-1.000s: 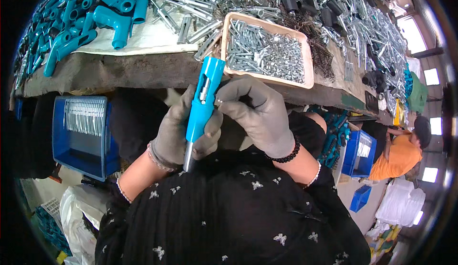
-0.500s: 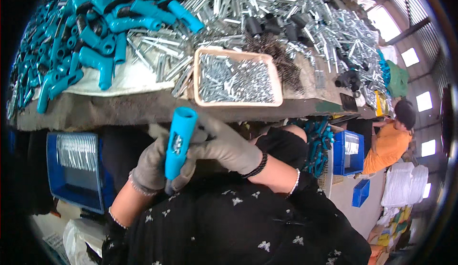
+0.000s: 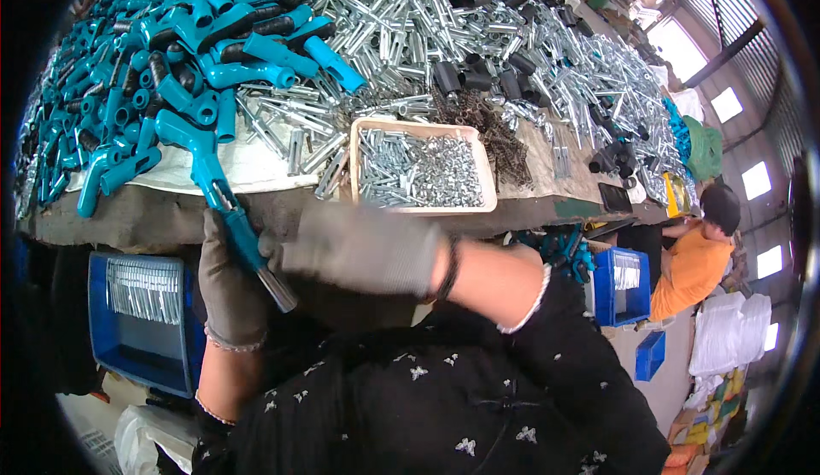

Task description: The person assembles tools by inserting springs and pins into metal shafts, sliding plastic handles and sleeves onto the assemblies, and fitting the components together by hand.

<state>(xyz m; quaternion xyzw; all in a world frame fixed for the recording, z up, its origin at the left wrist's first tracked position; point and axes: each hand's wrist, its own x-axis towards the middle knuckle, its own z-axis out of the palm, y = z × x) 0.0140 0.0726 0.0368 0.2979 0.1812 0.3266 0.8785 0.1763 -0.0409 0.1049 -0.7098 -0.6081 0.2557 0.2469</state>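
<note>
A black top [image 3: 384, 407] with small pale prints fills the lower middle, and both of the person's forearms reach forward over it, with beaded bracelets at the wrists. The left hand [image 3: 229, 287], in a grey glove, has its fingers wrapped around a teal tube [image 3: 245, 237], which is held aslant just in front of the edge of the surface [image 3: 141, 214]. A bare metal rod [image 3: 278, 290] sticks out of the tube's lower end, toward the person. The right hand [image 3: 363, 249], also gloved, is blurred; its fingers are bent toward the tube's side, and whether they touch or pinch it cannot be told.

To the left, below the surface, a blue box [image 3: 141, 345] holds a row of metal strips [image 3: 143, 291]. On the surface, beyond the right hand, stands a pale tray [image 3: 427, 210] with metal pins [image 3: 384, 167] on its left side and small, short metal pieces [image 3: 453, 174] on its right. Dark springs [image 3: 506, 149] lie just beside it. Farther back spread a pile of teal handles [image 3: 269, 46] on the left, shiny metal rods [image 3: 376, 18] in the middle and black sleeves [image 3: 446, 77] among them. Far right, a co-worker in an orange shirt [image 3: 696, 263] sits near another blue box [image 3: 632, 302].
</note>
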